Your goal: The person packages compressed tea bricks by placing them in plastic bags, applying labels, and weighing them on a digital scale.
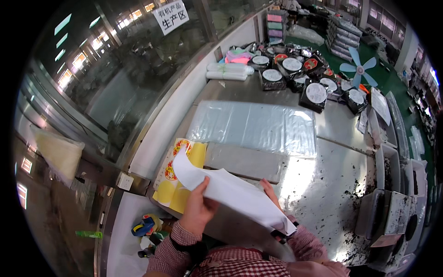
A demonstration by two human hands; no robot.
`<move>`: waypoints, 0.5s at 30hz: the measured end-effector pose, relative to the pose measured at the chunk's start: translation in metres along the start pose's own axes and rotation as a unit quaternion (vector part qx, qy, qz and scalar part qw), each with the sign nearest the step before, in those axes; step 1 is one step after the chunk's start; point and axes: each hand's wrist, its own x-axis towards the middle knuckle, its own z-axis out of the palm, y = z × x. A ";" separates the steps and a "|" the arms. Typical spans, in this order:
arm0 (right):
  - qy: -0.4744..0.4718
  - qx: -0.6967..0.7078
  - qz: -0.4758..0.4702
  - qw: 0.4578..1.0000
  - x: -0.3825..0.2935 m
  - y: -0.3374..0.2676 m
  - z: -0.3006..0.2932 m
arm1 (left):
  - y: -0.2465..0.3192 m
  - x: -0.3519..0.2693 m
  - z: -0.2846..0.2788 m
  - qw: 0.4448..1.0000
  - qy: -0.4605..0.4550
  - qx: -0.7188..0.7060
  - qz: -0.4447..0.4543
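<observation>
A long white sheet, perhaps paper (235, 194), stretches across in front of me above the metal table (332, 173). My left hand (200, 206) grips its near edge, thumb on top. Behind the sheet's right part, my right hand (271, 194) shows only its fingers; the sheet hides the rest, so its hold is unclear. Yellow sticker sheets (178, 197) with round red labels (181, 147) lie at the left, partly under the white sheet. Beyond it are a flat grey strip (244, 161) and a wide stack of clear plastic film or bags (252, 128).
Black packages with round white labels (315, 93) crowd the far end, beside rolled white bags (228, 71). Plastic bins (387, 166) line the right edge, with dark crumbs scattered nearby. A blue-bladed fan (360, 69) stands beyond. At lower left is a blue tape dispenser (143, 226).
</observation>
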 end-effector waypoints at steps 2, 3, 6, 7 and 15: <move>-0.016 0.108 -0.037 0.993 -0.005 0.013 -0.019 | 0.009 -0.006 0.013 0.997 -0.051 -0.044 -0.025; 0.061 0.331 0.082 0.938 -0.011 0.045 -0.027 | 0.006 -0.011 0.024 0.988 -0.098 -0.099 -0.062; 0.248 0.245 0.027 0.937 -0.019 -0.023 -0.026 | -0.002 -0.004 0.026 0.954 -0.165 -0.224 -0.112; 0.247 0.206 0.046 0.946 -0.023 -0.036 -0.037 | -0.005 0.003 0.027 0.946 -0.159 -0.253 -0.124; 0.252 -0.206 0.157 0.932 -0.061 -0.190 -0.134 | -0.043 0.041 -0.016 0.900 -0.296 -0.163 -0.274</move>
